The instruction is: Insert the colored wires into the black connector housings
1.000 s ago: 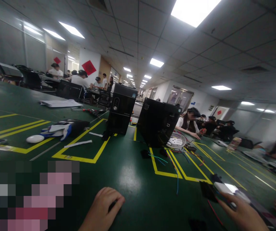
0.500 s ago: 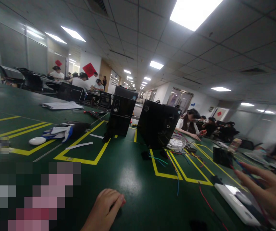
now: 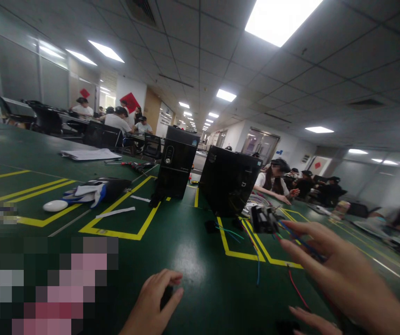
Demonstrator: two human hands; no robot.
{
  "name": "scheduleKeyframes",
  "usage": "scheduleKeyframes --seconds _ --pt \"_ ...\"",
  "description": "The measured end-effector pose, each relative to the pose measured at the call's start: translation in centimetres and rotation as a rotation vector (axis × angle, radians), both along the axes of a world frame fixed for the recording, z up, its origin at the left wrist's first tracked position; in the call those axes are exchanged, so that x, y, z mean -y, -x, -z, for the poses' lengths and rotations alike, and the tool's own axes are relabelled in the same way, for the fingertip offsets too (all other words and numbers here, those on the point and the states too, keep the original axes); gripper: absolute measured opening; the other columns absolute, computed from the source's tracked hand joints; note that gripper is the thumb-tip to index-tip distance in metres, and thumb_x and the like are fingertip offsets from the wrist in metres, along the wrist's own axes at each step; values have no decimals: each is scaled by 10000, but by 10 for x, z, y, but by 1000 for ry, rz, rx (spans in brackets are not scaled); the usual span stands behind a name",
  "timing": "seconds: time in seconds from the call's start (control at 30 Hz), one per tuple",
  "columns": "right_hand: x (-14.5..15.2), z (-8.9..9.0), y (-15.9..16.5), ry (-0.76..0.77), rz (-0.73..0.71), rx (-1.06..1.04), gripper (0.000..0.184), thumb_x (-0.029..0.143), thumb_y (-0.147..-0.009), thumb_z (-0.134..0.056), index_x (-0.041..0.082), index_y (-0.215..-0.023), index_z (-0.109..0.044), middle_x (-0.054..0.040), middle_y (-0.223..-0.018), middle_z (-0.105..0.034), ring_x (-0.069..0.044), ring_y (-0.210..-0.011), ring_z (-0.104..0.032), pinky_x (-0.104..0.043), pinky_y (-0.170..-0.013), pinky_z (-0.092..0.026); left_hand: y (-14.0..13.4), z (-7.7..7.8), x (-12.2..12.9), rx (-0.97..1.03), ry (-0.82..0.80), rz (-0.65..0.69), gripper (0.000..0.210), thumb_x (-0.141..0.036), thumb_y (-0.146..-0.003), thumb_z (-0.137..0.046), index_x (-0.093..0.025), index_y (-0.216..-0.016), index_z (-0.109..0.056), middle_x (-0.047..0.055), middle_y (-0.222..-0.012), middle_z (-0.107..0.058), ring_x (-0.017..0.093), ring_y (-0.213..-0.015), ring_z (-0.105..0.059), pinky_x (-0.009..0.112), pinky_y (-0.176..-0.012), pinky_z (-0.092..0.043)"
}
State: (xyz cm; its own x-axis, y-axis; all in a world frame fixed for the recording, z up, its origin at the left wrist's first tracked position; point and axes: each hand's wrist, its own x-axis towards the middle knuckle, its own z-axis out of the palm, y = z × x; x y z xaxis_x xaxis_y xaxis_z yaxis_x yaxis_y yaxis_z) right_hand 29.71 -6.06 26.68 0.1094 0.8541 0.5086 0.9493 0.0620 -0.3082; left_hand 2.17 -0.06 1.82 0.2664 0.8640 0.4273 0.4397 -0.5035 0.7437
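1. A small black block-shaped electrical component (image 3: pixel 263 219) with ribbed sides hangs above the dark green table top (image 3: pixel 186 251), right of centre, in front of the far black boxes. Thin blue and red wires (image 3: pixel 301 242) trail from it toward the near right.

2. The right hand (image 3: pixel 346 279) is raised off the table at the near right, palm turned leftward, with the long fingers (image 3: pixel 308 230) extended and spread toward the component. The wires pass between the fingers; the exact pinch point is blurred, so the grip on them cannot be told for certain. The thumb (image 3: pixel 311 318) sits low and apart from the fingers.

3. The left hand (image 3: pixel 156 302) rests on the table at the near centre, fingers curled loosely over a small dark object (image 3: pixel 166 295), which is mostly hidden; whether it is clasped cannot be told.

4. Surroundings: yellow tape outlines (image 3: pixel 123 228) mark bays on the table. Two black computer tower cases (image 3: pixel 177 163) stand at the far centre. Loose coloured wires (image 3: pixel 252 242) lie on the table beneath the component. At the far left lie a blue and white glove (image 3: pixel 88 191) and a white oval object (image 3: pixel 55 205). Other people (image 3: pixel 276 179) sit at the far right side
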Motion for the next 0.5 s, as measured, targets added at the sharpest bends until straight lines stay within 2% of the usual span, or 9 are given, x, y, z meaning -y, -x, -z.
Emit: scheduleKeyframes --seconds 0.1,0.13,0.27,0.33,0.43,0.5 --pt "-5 28 41 152 -251 -165 376 446 -749 -602 228 -1042 -692 -67 -1001 -684 -231 -849 -645 -345 -717 -520 1 6 3 42 -26 -11 487 -310 -797 -692 -282 -1250 -514 56 -1124 -670 275 -1025 -633 432 -884 -510" --pt "-8 39 54 221 -309 -228 337 395 -759 -609 218 -1035 -686 -58 -964 -677 -218 -822 -643 -328 -688 -518 2 9 4 67 -33 -7 620 -328 -759 -734 -282 -1314 -461 73 -1179 -647 287 -1050 -623 443 -893 -510" --pt "-20 89 91 540 -389 -539 272 244 -760 -612 151 -1013 -643 -29 -869 -635 -133 -629 -608 -252 -561 -484 2 17 3 158 -66 25 1060 -413 -591 -860 -266 -1453 -261 144 -1349 -521 357 -1181 -542 495 -958 -472" --pt "-26 113 101 616 -379 -655 282 219 -745 -603 144 -1016 -623 -6 -812 -610 -104 -559 -570 -225 -501 -440 1 17 1 191 -82 28 1110 -382 -578 -863 -264 -1462 -203 157 -1369 -490 374 -1228 -501 523 -991 -436" --pt "-31 143 106 705 -348 -765 349 266 -732 -604 154 -1061 -579 29 -714 -584 -90 -471 -509 -207 -413 -363 0 13 -3 237 -47 -105 935 -223 -705 -719 -254 -1458 -166 150 -1389 -460 322 -1179 -552 525 -985 -433" --pt "-32 161 105 740 -349 -865 404 319 -680 -654 158 -1043 -576 43 -702 -572 -88 -463 -513 -208 -416 -364 1 10 -5 170 -78 -118 788 -171 -696 -691 -255 -1383 -314 128 -1331 -527 323 -1149 -574 527 -969 -441"
